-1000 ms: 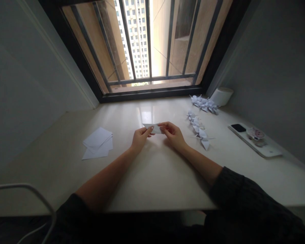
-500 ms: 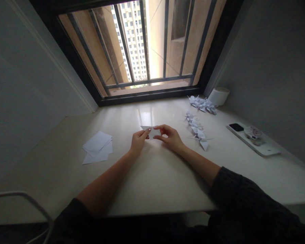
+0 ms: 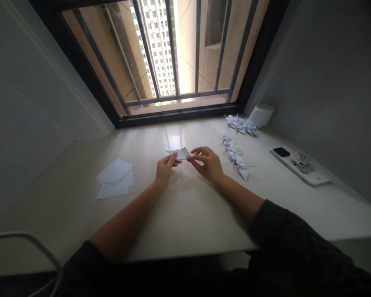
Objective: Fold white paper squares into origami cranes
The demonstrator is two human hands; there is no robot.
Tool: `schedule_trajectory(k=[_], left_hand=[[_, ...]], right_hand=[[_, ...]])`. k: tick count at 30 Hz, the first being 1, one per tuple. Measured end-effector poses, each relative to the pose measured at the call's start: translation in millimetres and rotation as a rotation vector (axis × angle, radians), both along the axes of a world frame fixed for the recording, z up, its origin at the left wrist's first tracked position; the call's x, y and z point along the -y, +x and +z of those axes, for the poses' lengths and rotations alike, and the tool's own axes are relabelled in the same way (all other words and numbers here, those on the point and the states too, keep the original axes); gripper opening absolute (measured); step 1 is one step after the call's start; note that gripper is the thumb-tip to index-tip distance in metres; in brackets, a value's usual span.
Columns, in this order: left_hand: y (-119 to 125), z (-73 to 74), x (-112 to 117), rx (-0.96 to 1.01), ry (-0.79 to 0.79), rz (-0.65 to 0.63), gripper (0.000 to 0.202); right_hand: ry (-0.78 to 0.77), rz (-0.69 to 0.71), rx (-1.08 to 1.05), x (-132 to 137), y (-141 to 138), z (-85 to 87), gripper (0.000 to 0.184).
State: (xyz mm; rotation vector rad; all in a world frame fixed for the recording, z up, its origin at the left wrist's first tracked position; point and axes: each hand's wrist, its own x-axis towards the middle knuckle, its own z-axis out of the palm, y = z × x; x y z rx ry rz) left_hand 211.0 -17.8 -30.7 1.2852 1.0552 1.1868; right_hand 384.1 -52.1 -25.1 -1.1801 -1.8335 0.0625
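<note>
A small folded piece of white paper [image 3: 183,154] is held up between my hands over the middle of the sill. My left hand [image 3: 166,167] pinches its left part, thumb on top and fingers beneath. At its right corner, the thumb and a finger of my right hand [image 3: 207,164] close on the paper's edge, with the other fingers raised. To the right stands a row of white folded paper cranes [image 3: 235,156], and a second cluster of cranes [image 3: 241,125] sits behind it. Left of my hands lies a loose stack of white paper sheets [image 3: 115,177].
A white cup-like container [image 3: 261,115] stands in the back right corner. A phone with a ring grip [image 3: 315,176] lies along the right wall. The barred window [image 3: 179,117] closes off the back. A pale cable [image 3: 21,235] curves at the lower left.
The paper's right part now shows as a raised point, and my right fingers have shifted to its corner. The whole view has moved slightly, so everything sits a little further left.
</note>
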Motion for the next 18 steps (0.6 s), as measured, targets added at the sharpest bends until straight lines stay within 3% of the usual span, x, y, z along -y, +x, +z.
schedule_trajectory(k=[9,14,18], left_hand=[[-0.5,4.4,3.9,0.013,0.117,-0.132,0.056],[-0.9,0.2,1.5,0.122,0.084,-0.193,0.056],[-2.8,-1.2,-0.4,0.121,0.045,-0.180,0.053]], right_hand=[[-0.308,0.128,-0.492,-2.6,-9.9,-4.3,0.019],[-0.433,0.184,-0.562,-3.9,-14.0,-9.5,0.022],[-0.449,0.200,-0.567,-4.3,-12.2,-7.6,0.022]])
